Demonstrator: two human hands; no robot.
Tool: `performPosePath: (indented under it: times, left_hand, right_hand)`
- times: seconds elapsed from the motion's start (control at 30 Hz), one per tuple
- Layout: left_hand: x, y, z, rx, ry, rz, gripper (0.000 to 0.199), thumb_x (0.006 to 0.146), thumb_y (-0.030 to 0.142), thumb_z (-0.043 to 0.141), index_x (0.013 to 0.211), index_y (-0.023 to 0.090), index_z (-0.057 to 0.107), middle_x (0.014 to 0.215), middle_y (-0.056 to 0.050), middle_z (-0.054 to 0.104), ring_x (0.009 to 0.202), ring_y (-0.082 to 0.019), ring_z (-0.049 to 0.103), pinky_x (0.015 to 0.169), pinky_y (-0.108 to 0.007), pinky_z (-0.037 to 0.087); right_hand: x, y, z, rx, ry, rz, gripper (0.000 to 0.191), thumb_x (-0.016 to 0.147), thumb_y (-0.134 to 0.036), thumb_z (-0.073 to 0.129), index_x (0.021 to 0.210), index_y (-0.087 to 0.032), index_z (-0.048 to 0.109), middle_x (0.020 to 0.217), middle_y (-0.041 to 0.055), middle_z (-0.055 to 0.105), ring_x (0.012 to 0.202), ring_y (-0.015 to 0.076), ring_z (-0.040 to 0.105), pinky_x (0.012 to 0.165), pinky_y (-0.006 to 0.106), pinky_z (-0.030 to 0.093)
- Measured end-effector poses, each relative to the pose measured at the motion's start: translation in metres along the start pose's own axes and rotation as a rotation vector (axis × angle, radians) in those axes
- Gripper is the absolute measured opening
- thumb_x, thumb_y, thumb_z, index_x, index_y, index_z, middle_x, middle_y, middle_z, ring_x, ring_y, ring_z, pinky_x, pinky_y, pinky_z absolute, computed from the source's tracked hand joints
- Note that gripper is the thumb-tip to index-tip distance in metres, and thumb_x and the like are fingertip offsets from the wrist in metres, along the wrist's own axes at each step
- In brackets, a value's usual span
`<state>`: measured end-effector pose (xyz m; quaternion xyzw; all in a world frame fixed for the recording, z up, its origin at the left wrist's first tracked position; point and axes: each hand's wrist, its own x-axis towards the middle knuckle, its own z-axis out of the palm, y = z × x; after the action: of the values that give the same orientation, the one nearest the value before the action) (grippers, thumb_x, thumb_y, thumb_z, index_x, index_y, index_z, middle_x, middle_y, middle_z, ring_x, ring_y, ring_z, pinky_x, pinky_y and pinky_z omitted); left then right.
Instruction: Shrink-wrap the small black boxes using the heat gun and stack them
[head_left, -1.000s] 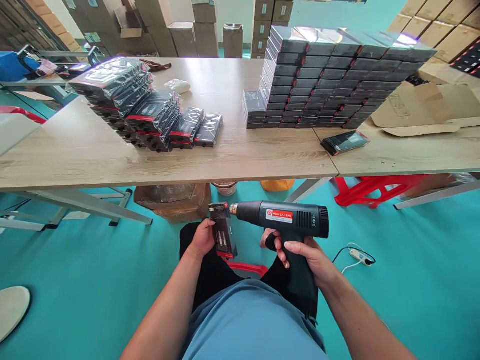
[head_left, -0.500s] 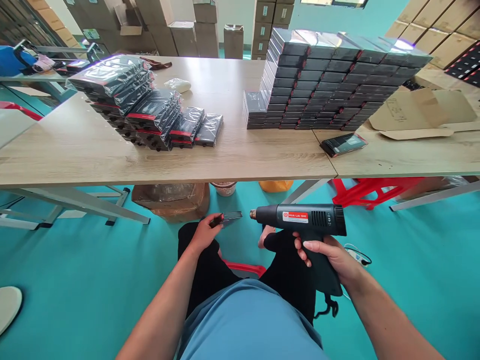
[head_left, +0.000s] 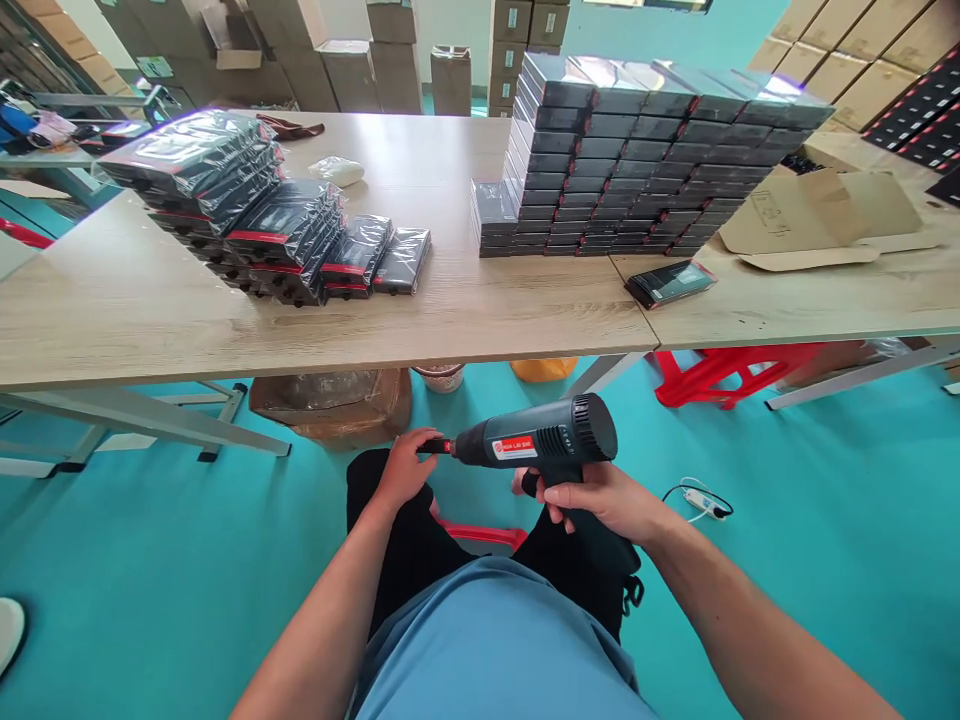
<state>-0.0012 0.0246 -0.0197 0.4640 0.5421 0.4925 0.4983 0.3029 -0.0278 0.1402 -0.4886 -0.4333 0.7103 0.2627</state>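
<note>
Your L hand (head_left: 405, 466) is closed on a small dark box (head_left: 435, 446), pinched btwn thumb & fingers, seen nearly edge-on, just off the near edge of the table (head_left: 450, 335) & lower than its top. Your R hand (head_left: 604, 498) is wrapped round the grip of the heat gun (head_left: 536, 435), also on the near side of the table, nozzle pointing L at the box; can't tell if they touch

On the table's L part: a stepped pile of film-wrapped packs (head_left: 202, 165), w/ a small white bag (head_left: 337, 171) behind its R end. Table's R of centre: a tall block of stacked boxes (head_left: 622, 165), one loose pack (head_left: 671, 284) in front, nr the table's edge, & flattened cardboard (head_left: 810, 215) farther R

Under the table, L to R: a brown carton (head_left: 345, 408), a small tub (head_left: 441, 378), sth orange (head_left: 544, 369), a red stool (head_left: 727, 375). Power strip (head_left: 705, 503) w/ cable is on the floor, your side of the table
</note>
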Motion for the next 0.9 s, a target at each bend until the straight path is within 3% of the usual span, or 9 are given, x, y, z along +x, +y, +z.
performPosePath:
  times: [0.07, 0.23, 0.43, 0.7, 0.9]
  left_hand:
    - [0.001, -0.004, -0.002, 0.078, -0.011, 0.035, 0.039, 0.059, -0.001, 0.072, 0.085, 0.027, 0.080, 0.108, -0.008, 0.074, 0.113, -0.030, 0.063, 0.093, -0.035, 0.054]
    - [0.001, -0.013, -0.010, 0.345, -0.061, 0.080, 0.037, 0.069, 0.015, 0.065, 0.102, 0.026, 0.078, 0.120, -0.006, 0.072, 0.114, -0.029, 0.064, 0.106, -0.044, 0.047]
    - [0.002, -0.018, -0.016, 0.308, -0.047, 0.034, 0.036, 0.074, 0.026, 0.064, 0.108, 0.023, 0.076, 0.111, -0.007, 0.074, 0.105, -0.027, 0.068, 0.102, -0.045, 0.049]
    - [0.002, -0.018, -0.012, 0.274, -0.045, 0.032, 0.034, 0.074, 0.029, 0.069, 0.106, 0.022, 0.076, 0.106, -0.007, 0.075, 0.100, -0.026, 0.069, 0.101, -0.044, 0.050]
    - [0.000, -0.018, -0.016, 0.312, -0.046, 0.067, 0.034, 0.075, 0.026, 0.065, 0.108, 0.023, 0.076, 0.119, -0.007, 0.073, 0.110, -0.026, 0.067, 0.104, -0.044, 0.049]
  right_hand:
    - [0.002, -0.002, 0.003, 0.001, -0.001, -0.017, 0.027, 0.076, -0.033, 0.076, 0.096, -0.016, 0.071, 0.089, 0.0069, 0.072, 0.068, 0.0173, 0.060, 0.057, 0.032, 0.052]
    - [0.003, 0.008, -0.010, 0.062, 0.142, 0.019, 0.025, 0.078, -0.035, 0.077, 0.093, -0.016, 0.074, 0.073, 0.0039, 0.070, 0.069, 0.0181, 0.062, 0.057, 0.028, 0.051]
    - [-0.006, 0.027, -0.037, 0.283, 0.188, 0.104, 0.026, 0.077, -0.029, 0.079, 0.098, -0.015, 0.077, 0.087, 0.0058, 0.073, 0.069, 0.0142, 0.063, 0.056, 0.023, 0.053]
    - [-0.007, 0.031, -0.040, 0.390, 0.191, 0.105, 0.024, 0.076, -0.027, 0.080, 0.095, -0.014, 0.077, 0.089, 0.0061, 0.071, 0.069, 0.0132, 0.064, 0.053, 0.020, 0.054]
    - [-0.001, 0.038, -0.041, 0.384, 0.150, 0.098, 0.024, 0.076, -0.026, 0.080, 0.096, -0.014, 0.077, 0.086, 0.0063, 0.072, 0.068, 0.0144, 0.065, 0.052, 0.021, 0.054]
